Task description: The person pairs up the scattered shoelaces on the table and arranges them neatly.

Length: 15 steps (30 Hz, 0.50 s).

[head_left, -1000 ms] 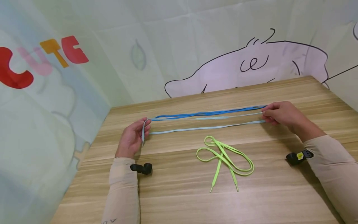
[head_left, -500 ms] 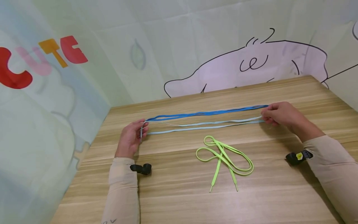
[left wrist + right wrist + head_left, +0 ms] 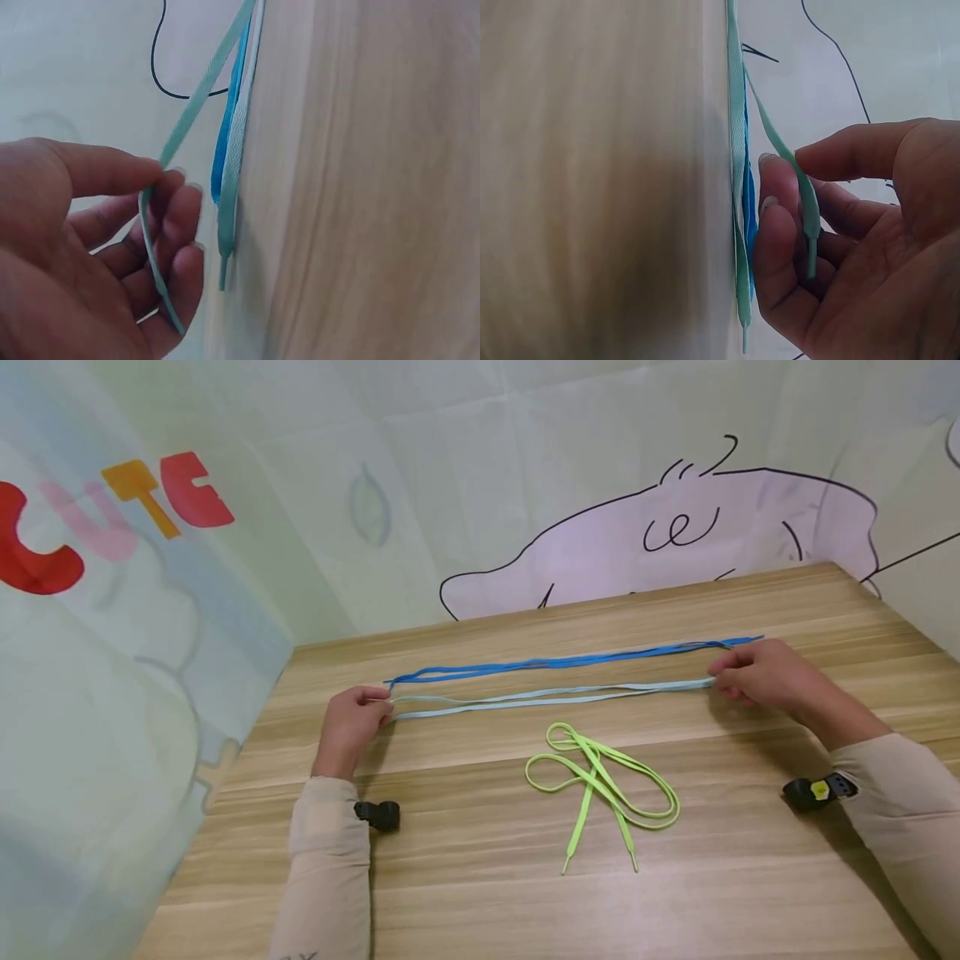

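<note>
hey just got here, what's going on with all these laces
Someone is handling pale blue shoelaces over a wooden table. The left hand pinches near one tipped end, and the right hand pinches near another at the opposite side. Darker blue shoelace strands lie stretched out just beyond. A yellow-green shoelace lies loosely looped nearer the person, touched by neither hand.

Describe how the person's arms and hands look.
The left hand and right hand are bare. The left sleeve and right sleeve are beige, the left with a dark marking. A small black device sits on each, the right one showing a yellow patch.
</note>
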Available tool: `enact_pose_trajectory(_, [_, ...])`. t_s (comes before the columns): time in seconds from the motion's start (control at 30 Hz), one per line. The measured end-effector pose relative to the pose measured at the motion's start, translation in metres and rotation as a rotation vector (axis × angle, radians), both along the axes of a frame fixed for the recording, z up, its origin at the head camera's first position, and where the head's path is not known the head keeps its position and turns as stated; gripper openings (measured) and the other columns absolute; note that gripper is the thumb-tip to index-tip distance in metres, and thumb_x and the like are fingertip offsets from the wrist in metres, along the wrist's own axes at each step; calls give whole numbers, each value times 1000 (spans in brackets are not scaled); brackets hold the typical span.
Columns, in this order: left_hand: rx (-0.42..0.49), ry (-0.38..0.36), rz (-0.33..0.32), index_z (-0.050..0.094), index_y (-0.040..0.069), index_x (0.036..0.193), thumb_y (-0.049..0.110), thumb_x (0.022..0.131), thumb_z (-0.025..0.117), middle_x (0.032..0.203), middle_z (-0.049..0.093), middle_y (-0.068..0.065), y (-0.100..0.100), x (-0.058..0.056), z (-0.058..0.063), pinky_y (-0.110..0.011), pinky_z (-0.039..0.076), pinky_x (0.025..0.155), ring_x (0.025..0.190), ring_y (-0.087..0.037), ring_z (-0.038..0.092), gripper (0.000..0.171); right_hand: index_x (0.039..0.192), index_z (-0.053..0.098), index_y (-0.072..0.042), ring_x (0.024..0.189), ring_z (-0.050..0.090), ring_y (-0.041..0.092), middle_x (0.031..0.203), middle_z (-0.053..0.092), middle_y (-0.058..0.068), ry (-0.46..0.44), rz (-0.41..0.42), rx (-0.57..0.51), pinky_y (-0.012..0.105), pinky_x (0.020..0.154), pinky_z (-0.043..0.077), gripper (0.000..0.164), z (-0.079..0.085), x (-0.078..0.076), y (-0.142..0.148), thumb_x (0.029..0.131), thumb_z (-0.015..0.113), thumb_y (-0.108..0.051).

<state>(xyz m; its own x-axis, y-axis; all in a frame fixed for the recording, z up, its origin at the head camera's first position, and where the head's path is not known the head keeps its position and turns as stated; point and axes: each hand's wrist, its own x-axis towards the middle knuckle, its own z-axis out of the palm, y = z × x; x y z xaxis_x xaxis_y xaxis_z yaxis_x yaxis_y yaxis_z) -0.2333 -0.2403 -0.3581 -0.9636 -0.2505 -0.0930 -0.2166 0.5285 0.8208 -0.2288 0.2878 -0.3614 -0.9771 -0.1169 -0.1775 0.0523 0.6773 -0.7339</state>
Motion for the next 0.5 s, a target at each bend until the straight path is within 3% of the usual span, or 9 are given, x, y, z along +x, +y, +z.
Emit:
enact_pose_trajectory(0.13, [-198,-29,-34,66,3,123,11,94,58,118,65,-16,1,3,5,-36,45,83,100,-28,55,31,119,61,9,81,58,22,88,64,8,8,13,14,31,65,52,28,0,0,1,99,56,-10])
enact_pose_trajectory(0.23, [-297,-75,-32,69,6,119,15,97,57,123,63,-15,2,6,6,-40,45,86,103,-30,54,26,113,64,9,79,58,21,86,65,8,37,32,43,31,63,51,24,0,1,2,97,54,-7])
enact_pose_trajectory(0.5, [-398,-110,-27,70,9,117,18,98,56,126,64,-14,3,10,8,-47,45,89,105,-31,56,25,105,66,8,78,55,23,84,65,9,86,48,137,35,64,45,20,1,3,1,93,56,-5])
